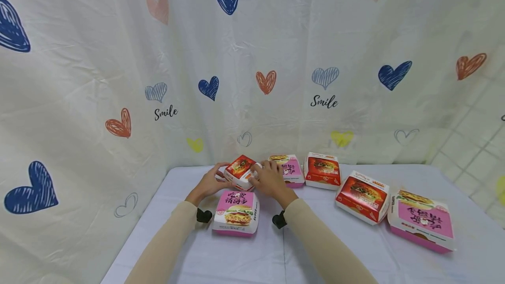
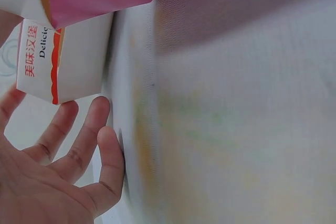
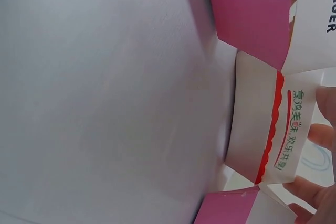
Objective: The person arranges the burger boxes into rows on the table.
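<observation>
A red and white burger box (image 1: 240,168) lies at the back left of the table, turned at an angle. My left hand (image 1: 210,185) holds its left corner, with fingertips on the side of the box in the left wrist view. My right hand (image 1: 272,181) grips the opposite side, fingers and thumb at the upper edge. Just in front of this box, between my forearms, stands a pink and white burger box (image 1: 236,214). Another pink burger box (image 1: 292,170) sits beyond my right hand, partly hidden by its fingers.
To the right stand a red burger box (image 1: 322,171), a second red burger box (image 1: 363,197) and a large pink burger box (image 1: 422,221). A white curtain (image 1: 284,122) printed with hearts hangs behind the white-covered table (image 1: 327,240).
</observation>
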A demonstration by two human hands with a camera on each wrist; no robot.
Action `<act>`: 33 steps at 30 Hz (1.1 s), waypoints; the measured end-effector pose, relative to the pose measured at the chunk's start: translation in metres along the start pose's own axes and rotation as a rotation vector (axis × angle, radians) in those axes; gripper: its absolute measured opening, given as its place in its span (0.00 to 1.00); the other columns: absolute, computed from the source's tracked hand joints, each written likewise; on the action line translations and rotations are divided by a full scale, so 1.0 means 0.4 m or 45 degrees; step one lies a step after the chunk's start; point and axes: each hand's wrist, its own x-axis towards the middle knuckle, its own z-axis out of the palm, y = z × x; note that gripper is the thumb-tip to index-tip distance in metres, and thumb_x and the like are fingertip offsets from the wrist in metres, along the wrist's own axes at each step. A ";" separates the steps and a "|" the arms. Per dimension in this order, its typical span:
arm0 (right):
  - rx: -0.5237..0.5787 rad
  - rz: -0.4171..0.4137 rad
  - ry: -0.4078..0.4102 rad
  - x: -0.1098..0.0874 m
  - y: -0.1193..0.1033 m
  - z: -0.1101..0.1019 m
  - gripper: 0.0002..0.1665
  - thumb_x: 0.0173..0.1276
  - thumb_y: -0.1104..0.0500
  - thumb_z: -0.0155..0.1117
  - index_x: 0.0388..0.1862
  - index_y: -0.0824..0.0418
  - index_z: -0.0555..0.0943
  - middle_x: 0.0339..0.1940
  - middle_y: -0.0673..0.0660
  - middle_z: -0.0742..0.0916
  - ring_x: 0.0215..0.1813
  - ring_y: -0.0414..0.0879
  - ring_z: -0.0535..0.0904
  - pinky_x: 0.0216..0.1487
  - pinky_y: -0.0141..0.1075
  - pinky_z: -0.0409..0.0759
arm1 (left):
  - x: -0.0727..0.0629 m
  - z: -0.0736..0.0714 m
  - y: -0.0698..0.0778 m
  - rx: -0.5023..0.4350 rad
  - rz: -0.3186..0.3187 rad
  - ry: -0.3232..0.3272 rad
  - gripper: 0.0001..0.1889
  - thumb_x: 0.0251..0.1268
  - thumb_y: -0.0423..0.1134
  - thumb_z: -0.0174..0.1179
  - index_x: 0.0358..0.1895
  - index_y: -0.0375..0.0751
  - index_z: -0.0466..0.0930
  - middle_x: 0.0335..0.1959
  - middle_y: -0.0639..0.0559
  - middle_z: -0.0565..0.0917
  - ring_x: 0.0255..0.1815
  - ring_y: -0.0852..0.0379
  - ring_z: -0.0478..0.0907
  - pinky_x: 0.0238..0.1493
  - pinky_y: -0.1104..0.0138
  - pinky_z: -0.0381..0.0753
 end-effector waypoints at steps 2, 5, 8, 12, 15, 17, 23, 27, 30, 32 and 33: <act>-0.014 0.003 0.004 -0.001 0.000 0.001 0.25 0.75 0.38 0.58 0.66 0.43 0.76 0.74 0.63 0.71 0.76 0.63 0.58 0.76 0.64 0.52 | -0.001 0.000 0.001 -0.005 -0.004 0.003 0.45 0.52 0.58 0.77 0.74 0.67 0.64 0.56 0.44 0.78 0.55 0.46 0.83 0.58 0.47 0.80; -0.044 -0.001 0.010 -0.002 0.000 0.001 0.26 0.75 0.38 0.59 0.68 0.42 0.76 0.71 0.63 0.72 0.74 0.63 0.60 0.75 0.64 0.54 | -0.004 0.000 0.002 -0.009 -0.007 0.007 0.44 0.52 0.59 0.77 0.73 0.67 0.65 0.58 0.43 0.78 0.56 0.45 0.83 0.59 0.44 0.79; -0.056 -0.016 0.025 -0.004 0.000 0.001 0.26 0.74 0.39 0.60 0.68 0.42 0.76 0.67 0.63 0.74 0.71 0.63 0.62 0.74 0.64 0.56 | -0.004 0.000 0.001 -0.007 -0.012 0.011 0.44 0.52 0.60 0.77 0.74 0.67 0.65 0.59 0.42 0.78 0.57 0.45 0.83 0.60 0.43 0.78; -0.056 -0.036 0.044 -0.006 -0.001 -0.001 0.25 0.75 0.41 0.61 0.68 0.42 0.77 0.63 0.62 0.74 0.70 0.63 0.63 0.71 0.64 0.57 | -0.001 0.003 0.001 -0.012 -0.020 0.012 0.48 0.52 0.62 0.76 0.77 0.65 0.62 0.63 0.41 0.76 0.59 0.45 0.82 0.61 0.43 0.78; -0.066 -0.050 0.052 -0.008 -0.002 -0.001 0.24 0.76 0.42 0.60 0.69 0.41 0.77 0.62 0.62 0.75 0.69 0.63 0.63 0.70 0.64 0.58 | 0.000 0.005 0.003 -0.009 -0.026 0.010 0.52 0.51 0.63 0.75 0.80 0.63 0.59 0.65 0.41 0.75 0.58 0.46 0.81 0.61 0.45 0.78; -0.072 -0.060 0.055 -0.010 -0.003 0.000 0.24 0.77 0.42 0.59 0.69 0.41 0.77 0.61 0.62 0.75 0.68 0.63 0.64 0.70 0.63 0.58 | 0.001 0.006 0.004 -0.005 -0.021 0.009 0.54 0.51 0.63 0.76 0.81 0.62 0.56 0.67 0.41 0.74 0.56 0.47 0.81 0.61 0.46 0.78; -0.079 -0.075 0.081 -0.013 -0.004 0.007 0.25 0.77 0.43 0.59 0.70 0.41 0.77 0.60 0.61 0.76 0.66 0.62 0.65 0.69 0.64 0.60 | 0.001 0.010 0.005 0.000 -0.019 0.006 0.58 0.49 0.64 0.76 0.83 0.61 0.52 0.74 0.42 0.71 0.54 0.49 0.82 0.62 0.45 0.77; -0.068 -0.076 0.092 -0.011 -0.001 0.013 0.25 0.76 0.43 0.61 0.70 0.41 0.77 0.59 0.61 0.76 0.66 0.62 0.65 0.68 0.64 0.60 | -0.001 0.011 0.008 -0.003 -0.032 -0.006 0.60 0.49 0.65 0.76 0.83 0.61 0.49 0.77 0.43 0.68 0.55 0.49 0.82 0.65 0.43 0.75; -0.059 -0.066 0.077 -0.006 0.004 0.018 0.26 0.76 0.43 0.61 0.71 0.41 0.76 0.60 0.59 0.76 0.67 0.62 0.65 0.69 0.64 0.60 | -0.002 0.010 0.010 -0.002 -0.033 -0.008 0.60 0.49 0.65 0.76 0.83 0.61 0.48 0.78 0.43 0.67 0.56 0.48 0.82 0.66 0.42 0.74; -0.055 -0.060 0.070 -0.003 0.006 0.021 0.27 0.76 0.43 0.61 0.72 0.41 0.76 0.60 0.59 0.76 0.66 0.61 0.64 0.69 0.64 0.59 | -0.002 0.010 0.009 0.002 -0.034 -0.008 0.60 0.50 0.65 0.75 0.84 0.60 0.48 0.78 0.43 0.67 0.56 0.48 0.82 0.66 0.42 0.74; -0.058 -0.058 0.065 -0.002 0.007 0.023 0.27 0.76 0.42 0.60 0.72 0.41 0.75 0.60 0.58 0.75 0.66 0.61 0.64 0.70 0.64 0.59 | -0.002 0.010 0.009 0.003 -0.036 -0.009 0.60 0.50 0.65 0.75 0.84 0.61 0.47 0.78 0.43 0.67 0.56 0.48 0.82 0.66 0.42 0.73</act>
